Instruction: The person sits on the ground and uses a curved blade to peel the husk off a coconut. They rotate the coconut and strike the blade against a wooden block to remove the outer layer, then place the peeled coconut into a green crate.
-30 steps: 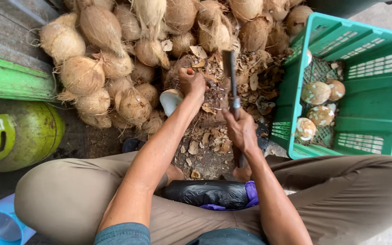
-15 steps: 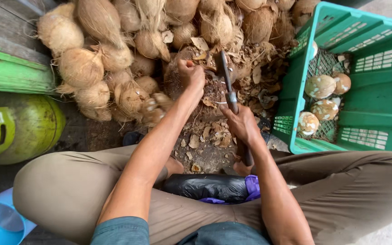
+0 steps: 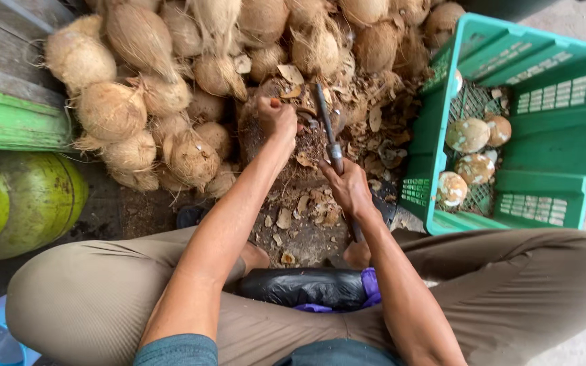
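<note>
Seated low, knees wide, we work over a dark chopping block (image 3: 306,224) littered with husk chips (image 3: 286,218).

Left hand (image 3: 276,116): fingers curled shut over the top of a coconut (image 3: 259,129) set on the far edge of the block, against the pile. The nut is dark and rough, and it appears partly stripped; our arm hides its near side.

Right hand (image 3: 348,186): fist closed round the handle of a knife (image 3: 327,129), a long, dark, narrow blade pointing away from us, its tip just beside the held nut. We cannot tell whether the edge is touching the shell.

Progress, as we judge it: a green crate (image 3: 544,146) to the right holds four trimmed nuts (image 3: 468,134), pale and mottled with brown patches, rounded, lying on its lattice floor. Most of the crate floor shows bare. The pile (image 3: 171,88) ahead is far larger: many nuts in tan, fibrous husk, some with stringy tufts. So a little is done and most is left.

Textures: the husk is dry, hairy and flaky; the chips are curled and brittle-looking. A green gas cylinder (image 3: 22,203), smooth and scuffed, lies at left, and a black bundle (image 3: 303,288) lies between our legs.
</note>
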